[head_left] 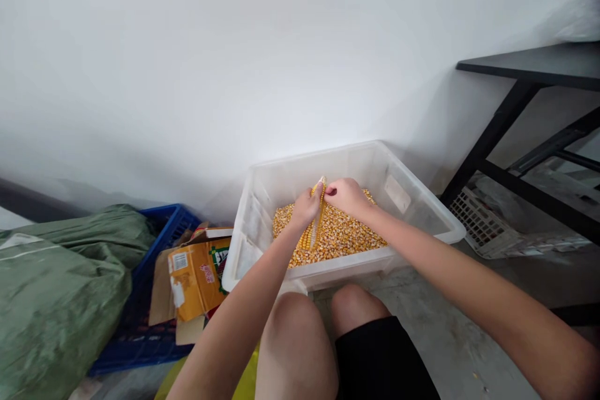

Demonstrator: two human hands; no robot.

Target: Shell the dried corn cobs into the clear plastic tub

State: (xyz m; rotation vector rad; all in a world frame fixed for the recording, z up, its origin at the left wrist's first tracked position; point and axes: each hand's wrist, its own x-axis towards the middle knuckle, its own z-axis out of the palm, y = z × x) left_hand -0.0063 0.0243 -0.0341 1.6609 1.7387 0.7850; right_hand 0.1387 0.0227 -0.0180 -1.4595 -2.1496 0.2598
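Observation:
An ear of corn (308,237) with yellow kernels and a pale strip along its side stands tilted over the plastic tub. My left hand (307,205) is wrapped round its upper part, the thumb near the whitish tip. Against the ear's upper right side, my right hand (345,195) has its fingers curled and pinched at the kernels; the fingertips are partly hidden. Below both hands, loose corn kernels (347,240) in yellow and white cover the bottom of the translucent white tub (309,159).
A white wall (281,56) rises behind the tub. To the left are a blue crate (175,219), a green sack (70,287) and flattened cardboard boxes (199,278). At the right stands a black table (529,65), with a white plastic basket (482,222) beneath. My knees are close to the tub's front.

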